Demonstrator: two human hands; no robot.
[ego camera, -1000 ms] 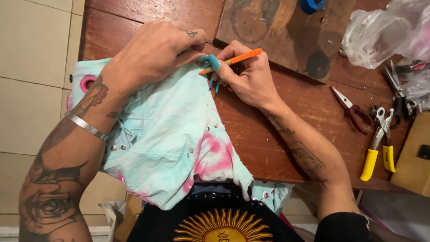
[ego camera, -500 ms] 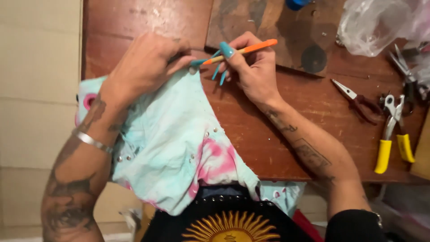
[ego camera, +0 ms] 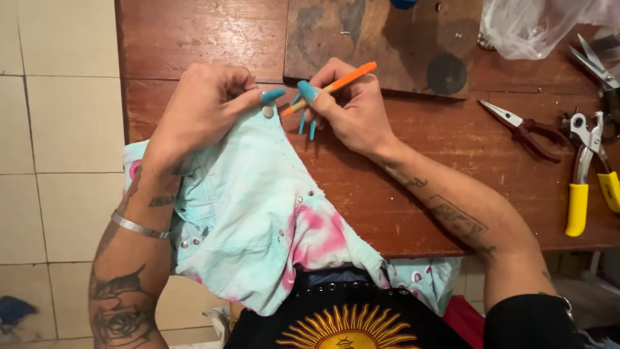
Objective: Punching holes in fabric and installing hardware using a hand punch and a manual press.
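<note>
Wooden tabletop (ego camera: 194, 39) carries pale tie-dyed garment (ego camera: 252, 213), draped over near edge. Left hand (ego camera: 200, 110), knuckles up, pinches garment's top edge. Right hand (ego camera: 352, 106), wrist bent, grip closed round orange pen (ego camera: 329, 87), tip at fabric.

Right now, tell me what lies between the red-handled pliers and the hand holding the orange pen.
Only bare wooden table separates the red-handled pliers from the right hand, head view.

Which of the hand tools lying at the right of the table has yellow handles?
The pliers with yellow handles near the table's right edge. The smaller pliers to their left have dark red handles, and the scissors above are bare metal.
</note>
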